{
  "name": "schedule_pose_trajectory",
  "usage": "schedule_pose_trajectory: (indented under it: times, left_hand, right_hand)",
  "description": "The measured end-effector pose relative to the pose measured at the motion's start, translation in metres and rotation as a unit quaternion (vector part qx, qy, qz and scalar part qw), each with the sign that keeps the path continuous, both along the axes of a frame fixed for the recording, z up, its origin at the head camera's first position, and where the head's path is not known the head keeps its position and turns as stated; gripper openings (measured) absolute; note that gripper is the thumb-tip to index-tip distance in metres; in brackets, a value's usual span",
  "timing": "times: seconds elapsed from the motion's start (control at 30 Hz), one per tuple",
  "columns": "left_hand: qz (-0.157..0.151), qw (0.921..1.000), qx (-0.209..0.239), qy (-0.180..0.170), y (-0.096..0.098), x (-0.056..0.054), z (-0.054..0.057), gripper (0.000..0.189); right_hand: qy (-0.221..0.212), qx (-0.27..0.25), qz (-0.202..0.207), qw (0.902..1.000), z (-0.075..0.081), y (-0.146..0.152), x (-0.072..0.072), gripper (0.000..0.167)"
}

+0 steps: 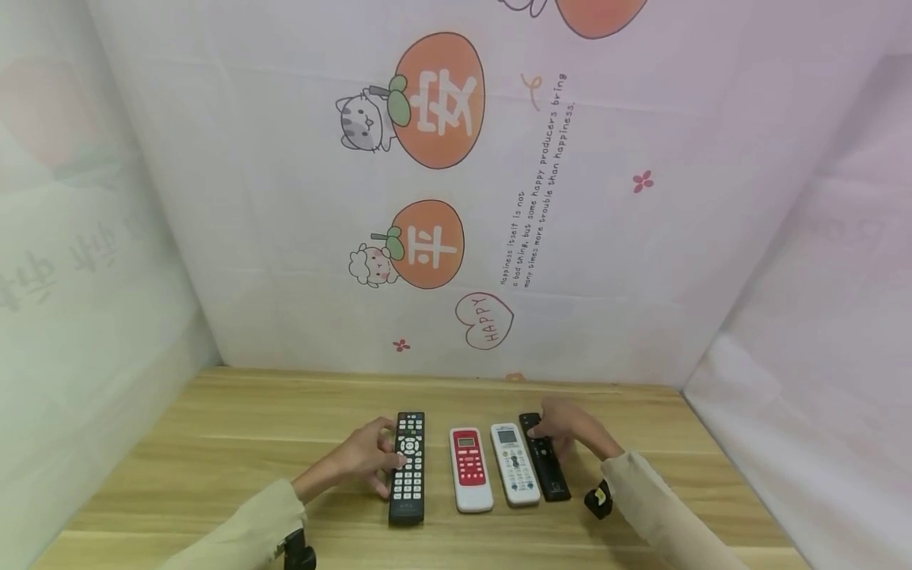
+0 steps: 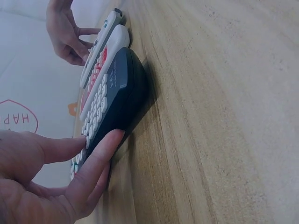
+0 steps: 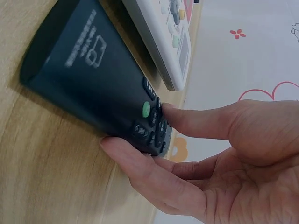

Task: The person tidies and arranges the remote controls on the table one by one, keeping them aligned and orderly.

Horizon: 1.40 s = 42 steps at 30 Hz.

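Observation:
Four remote controls lie side by side on the wooden table. My left hand (image 1: 368,457) grips the long black remote with white buttons (image 1: 408,483) at the left end, thumb over its keys and fingers along its outer side. At the right end my right hand (image 1: 563,423) holds the plain black remote (image 1: 549,471). In the right wrist view its thumb presses near the keys, with the fingers (image 3: 154,175) against the long side. Between them are a red-and-white remote (image 1: 471,495) and a white remote with a small screen (image 1: 516,467).
A white cloth wall (image 1: 321,317) with cartoon prints rises at the table's back edge. More white cloth hangs at the left (image 1: 93,317) and right (image 1: 805,356). Bare wooden tabletop (image 1: 235,443) shows around the remotes.

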<state>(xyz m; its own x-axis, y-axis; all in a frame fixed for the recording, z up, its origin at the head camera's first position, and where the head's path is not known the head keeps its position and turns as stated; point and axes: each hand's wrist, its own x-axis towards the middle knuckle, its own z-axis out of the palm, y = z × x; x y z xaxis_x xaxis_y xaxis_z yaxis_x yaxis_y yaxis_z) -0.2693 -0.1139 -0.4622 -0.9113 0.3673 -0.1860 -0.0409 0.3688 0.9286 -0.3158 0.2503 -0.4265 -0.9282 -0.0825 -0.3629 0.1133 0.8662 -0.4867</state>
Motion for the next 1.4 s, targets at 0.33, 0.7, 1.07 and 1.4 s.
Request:
schedule_pose_trajectory:
  times: [0.33,0.7,1.07,1.4]
  left_hand:
    - [0.000,0.9998,0.018,-0.002,0.005,0.002,-0.001,0.066]
    - [0.002,1.0000,0.003,0.001,0.006,0.003,-0.002,0.066]
    - [-0.003,0.9989,-0.040,0.023,-0.005,0.001,0.003,0.064]
    - [0.016,0.9955,-0.054,0.076,-0.011,-0.003,0.007,0.049]
  right_hand:
    - [0.003,0.004,0.006,1.0000,-0.001,0.002,-0.002,0.026]
    - [0.004,0.017,0.007,0.9998,0.000,-0.002,0.002,0.033]
    - [-0.001,0.033,0.000,0.9995,-0.001,0.000,-0.004,0.036]
    - [0.032,0.023,-0.017,0.9991,-0.002,0.003,-0.001,0.027]
